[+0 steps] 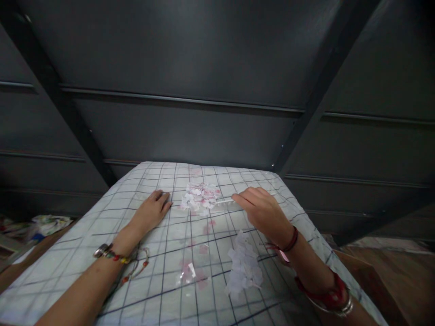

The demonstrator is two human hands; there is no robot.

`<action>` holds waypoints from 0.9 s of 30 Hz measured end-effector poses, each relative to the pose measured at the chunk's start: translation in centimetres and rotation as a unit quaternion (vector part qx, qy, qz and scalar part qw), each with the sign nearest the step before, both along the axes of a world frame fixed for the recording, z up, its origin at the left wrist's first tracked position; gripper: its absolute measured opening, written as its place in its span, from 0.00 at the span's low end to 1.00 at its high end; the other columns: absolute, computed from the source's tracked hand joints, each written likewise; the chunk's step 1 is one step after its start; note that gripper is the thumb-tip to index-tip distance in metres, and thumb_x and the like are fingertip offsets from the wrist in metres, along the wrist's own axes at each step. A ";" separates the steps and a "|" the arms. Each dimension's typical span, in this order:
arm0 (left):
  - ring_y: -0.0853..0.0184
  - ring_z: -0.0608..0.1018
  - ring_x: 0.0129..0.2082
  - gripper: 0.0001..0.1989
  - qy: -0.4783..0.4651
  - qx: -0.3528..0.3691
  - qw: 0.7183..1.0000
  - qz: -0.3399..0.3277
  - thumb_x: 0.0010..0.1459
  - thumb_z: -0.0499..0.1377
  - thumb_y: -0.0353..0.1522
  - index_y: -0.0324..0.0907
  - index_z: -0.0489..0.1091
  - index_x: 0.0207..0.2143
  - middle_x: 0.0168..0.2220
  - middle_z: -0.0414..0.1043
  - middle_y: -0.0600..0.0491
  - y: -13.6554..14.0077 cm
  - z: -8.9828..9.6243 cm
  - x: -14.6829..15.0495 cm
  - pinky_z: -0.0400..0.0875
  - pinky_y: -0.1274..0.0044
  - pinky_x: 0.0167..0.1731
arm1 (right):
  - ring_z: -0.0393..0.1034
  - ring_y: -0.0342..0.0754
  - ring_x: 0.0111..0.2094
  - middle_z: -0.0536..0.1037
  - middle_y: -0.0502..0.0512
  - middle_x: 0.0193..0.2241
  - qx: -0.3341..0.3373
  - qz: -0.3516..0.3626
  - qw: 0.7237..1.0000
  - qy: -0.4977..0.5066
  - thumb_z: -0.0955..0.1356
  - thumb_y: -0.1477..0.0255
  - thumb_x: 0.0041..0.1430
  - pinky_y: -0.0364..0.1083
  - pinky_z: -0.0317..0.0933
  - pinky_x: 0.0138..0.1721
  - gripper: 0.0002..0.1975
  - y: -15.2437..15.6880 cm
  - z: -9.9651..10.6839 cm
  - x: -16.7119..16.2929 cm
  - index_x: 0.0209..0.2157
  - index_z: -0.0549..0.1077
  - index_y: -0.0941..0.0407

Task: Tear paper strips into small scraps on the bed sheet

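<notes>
My right hand (263, 208) is closed around a thin white stick (224, 200). The stick's far end reaches the edge of a heap of small white and pinkish paper-like pieces (200, 197). To the left of that heap, my left hand (152, 209) lies on the checked cloth (146, 290) with its fingers stretched out, holding nothing. A second, flatter pile of pale pieces (244, 265) lies below my right hand. Between the piles and nearer to me are a small clear plastic piece with pink patches (193, 274) and a few loose pink bits (210, 225).
Dark grey metal panels (186, 131) with bars rise behind the table's far edge. At the lower left, a cluttered surface (47, 226) holds cloth-like things. A brown box-like thing (370, 280) stands on the floor at the right. Bracelets hang on both wrists.
</notes>
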State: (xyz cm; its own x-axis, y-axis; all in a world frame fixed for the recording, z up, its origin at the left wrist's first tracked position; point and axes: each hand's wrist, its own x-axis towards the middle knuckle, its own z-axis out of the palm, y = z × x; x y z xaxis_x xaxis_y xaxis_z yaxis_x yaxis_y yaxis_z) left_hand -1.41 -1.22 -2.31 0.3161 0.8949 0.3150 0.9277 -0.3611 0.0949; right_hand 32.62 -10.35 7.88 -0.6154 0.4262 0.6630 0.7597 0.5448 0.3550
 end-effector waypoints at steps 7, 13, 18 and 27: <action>0.55 0.70 0.57 0.24 -0.008 0.004 1.000 0.000 0.66 0.44 0.41 0.37 0.69 0.53 0.54 0.70 0.40 0.0 -0.1 0.0 0.65 0.62 0.59 | 0.61 0.47 0.29 0.74 0.52 0.25 -0.013 0.003 1.000 0.005 0.58 0.90 0.52 0.46 0.52 0.33 0.19 -0.1 0.3 0.5 0.35 0.75 0.58; 0.55 0.69 0.59 0.25 -0.001 -0.014 1.000 0.008 0.66 0.44 0.41 0.36 0.68 0.54 0.55 0.70 0.40 -0.1 0.1 0.1 0.64 0.62 0.60 | 0.60 0.47 0.28 0.73 0.51 0.24 -0.013 -0.012 1.000 -0.005 0.59 0.90 0.53 0.46 0.51 0.32 0.19 0.3 -0.6 -0.2 0.34 0.75 0.57; 0.55 0.70 0.57 0.24 -0.011 -0.006 1.000 0.001 0.66 0.45 0.40 0.36 0.69 0.53 0.55 0.69 0.39 -0.2 0.2 0.1 0.64 0.62 0.60 | 0.61 0.48 0.29 0.73 0.52 0.24 -0.025 -0.004 1.000 0.005 0.59 0.90 0.48 0.46 0.53 0.33 0.19 -0.1 0.1 0.4 0.33 0.75 0.58; 0.56 0.70 0.57 0.24 -0.013 -0.018 1.000 0.000 0.66 0.44 0.41 0.36 0.69 0.53 0.55 0.69 0.40 -0.3 0.4 0.1 0.64 0.64 0.60 | 0.60 0.47 0.29 0.73 0.52 0.25 -0.071 0.014 0.997 -0.001 0.59 0.89 0.49 0.46 0.53 0.33 0.19 -0.4 0.1 0.4 0.32 0.75 0.58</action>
